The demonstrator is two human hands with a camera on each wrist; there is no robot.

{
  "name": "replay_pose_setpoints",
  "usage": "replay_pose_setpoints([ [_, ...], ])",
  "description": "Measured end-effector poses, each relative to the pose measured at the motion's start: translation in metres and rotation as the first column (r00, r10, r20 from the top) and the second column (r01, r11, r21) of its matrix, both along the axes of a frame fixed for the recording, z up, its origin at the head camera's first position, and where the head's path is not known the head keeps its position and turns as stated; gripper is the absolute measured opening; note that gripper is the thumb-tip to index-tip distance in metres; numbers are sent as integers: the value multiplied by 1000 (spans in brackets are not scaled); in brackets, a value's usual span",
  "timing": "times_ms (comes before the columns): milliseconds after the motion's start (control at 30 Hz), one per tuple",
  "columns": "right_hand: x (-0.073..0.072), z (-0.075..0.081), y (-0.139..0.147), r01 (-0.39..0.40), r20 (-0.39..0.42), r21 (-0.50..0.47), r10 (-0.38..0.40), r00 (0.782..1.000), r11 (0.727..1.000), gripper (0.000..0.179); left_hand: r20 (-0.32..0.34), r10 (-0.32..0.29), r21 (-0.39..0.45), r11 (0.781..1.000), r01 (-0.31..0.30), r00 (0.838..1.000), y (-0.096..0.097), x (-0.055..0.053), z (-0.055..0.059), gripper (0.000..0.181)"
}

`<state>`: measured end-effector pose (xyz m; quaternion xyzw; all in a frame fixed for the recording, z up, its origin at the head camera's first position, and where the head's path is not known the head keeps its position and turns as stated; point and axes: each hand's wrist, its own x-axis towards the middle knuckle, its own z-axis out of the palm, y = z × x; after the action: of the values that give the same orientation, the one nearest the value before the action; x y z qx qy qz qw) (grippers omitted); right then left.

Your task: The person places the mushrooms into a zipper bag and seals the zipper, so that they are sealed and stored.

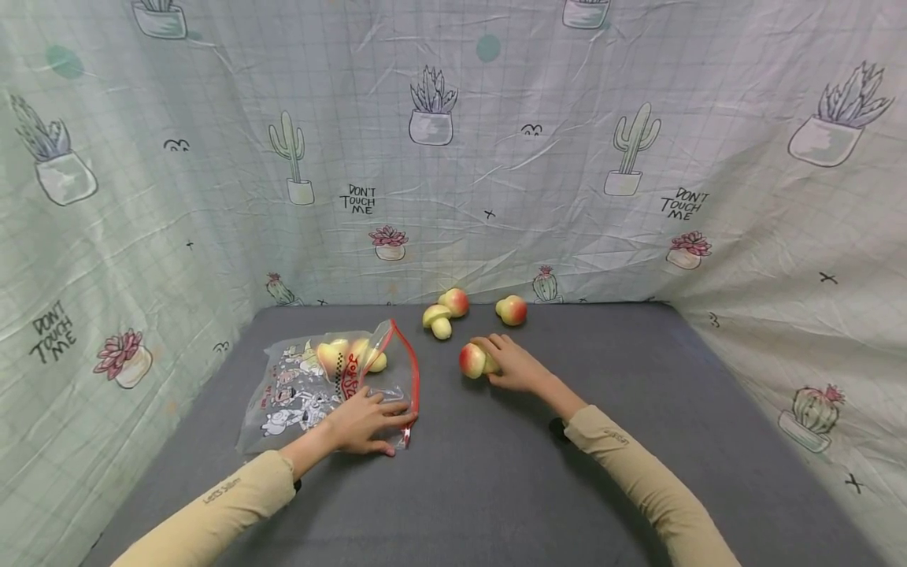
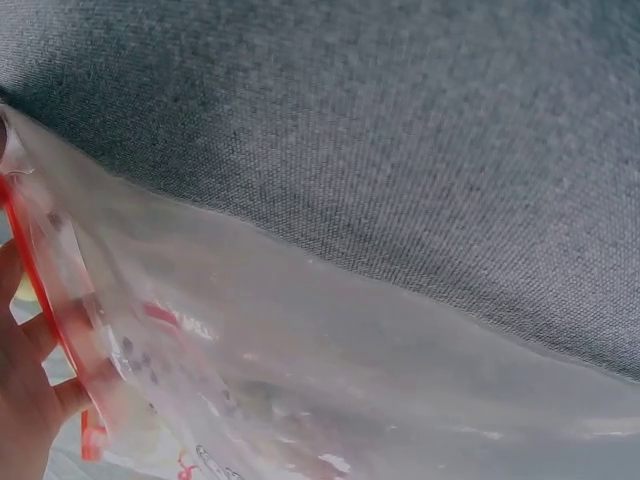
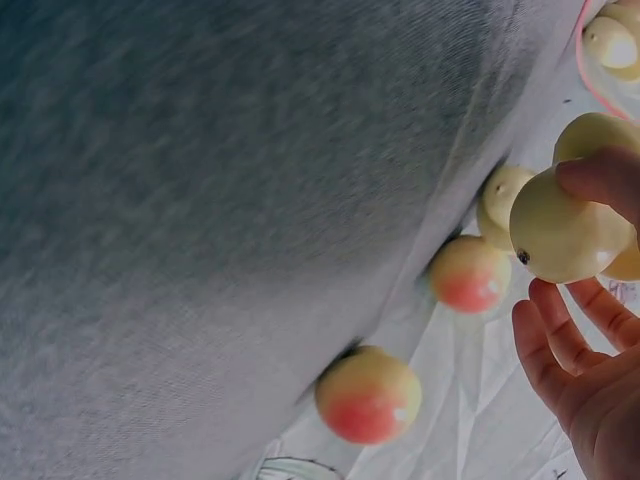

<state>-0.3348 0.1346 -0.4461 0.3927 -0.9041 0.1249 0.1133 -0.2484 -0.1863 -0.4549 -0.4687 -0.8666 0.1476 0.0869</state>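
1. Right hand (image 1: 520, 368): partly open to the width of the held piece (image 1: 473, 361), a red-and-yellow lobed item. The thumb is on 1 side, the fingers on the other.
2. Left hand (image 1: 364, 423): fingers spread and slightly bent, resting on the red-edged mouth of the clear bag (image 1: 294, 398).
3. Bag marking: red lettering, beside the left fingers, begins "Joy"; the remainder is partly covered.
4. Bag contents: yellow pieces (image 1: 329, 356), beyond the left fingertips, inside the film.
5. Loose pieces, all beyond the right fingertips on the grey table (image 1: 460, 488): 1 yellow piece (image 1: 434, 315) and 1 red-tipped piece (image 1: 457, 302) ahead-left, close together; 1 further red-tipped piece (image 1: 513, 310) straight ahead.
6. Left sleeve (image 1: 212, 508), behind the left fingers: small print, "Let's" legible.
7. Backdrop cloth (image 1: 496, 181), farthest from the fingers: "DON'T TOUCH ME" at 3 locations.
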Motion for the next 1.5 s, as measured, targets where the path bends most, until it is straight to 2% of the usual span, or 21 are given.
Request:
replay_pose_setpoints([
  [300,1,1,-12,-27,-36,11,28,999,1000,68,2,15,-12,1000,-15,1000,3,-1,3,58],
  [600,4,3,-28,-52,-18,4,52,999,999,68,23,36,-10,999,-36,999,6,1,5,57],
  [800,7,2,-37,-75,-7,-3,75,997,997,68,10,42,-17,999,-42,999,7,2,4,58],
  [1133,12,-2,-50,-60,38,-4,60,997,998,68,0,26,3,1000,-26,1000,5,5,0,59],
  [1300,12,-2,-58,-68,21,-9,68,997,998,65,7,16,23,1000,-16,1000,5,5,0,60],
  [1500,11,-2,-67,-75,-10,-26,75,997,997,63,9,31,15,999,-31,999,6,5,1,61],
])
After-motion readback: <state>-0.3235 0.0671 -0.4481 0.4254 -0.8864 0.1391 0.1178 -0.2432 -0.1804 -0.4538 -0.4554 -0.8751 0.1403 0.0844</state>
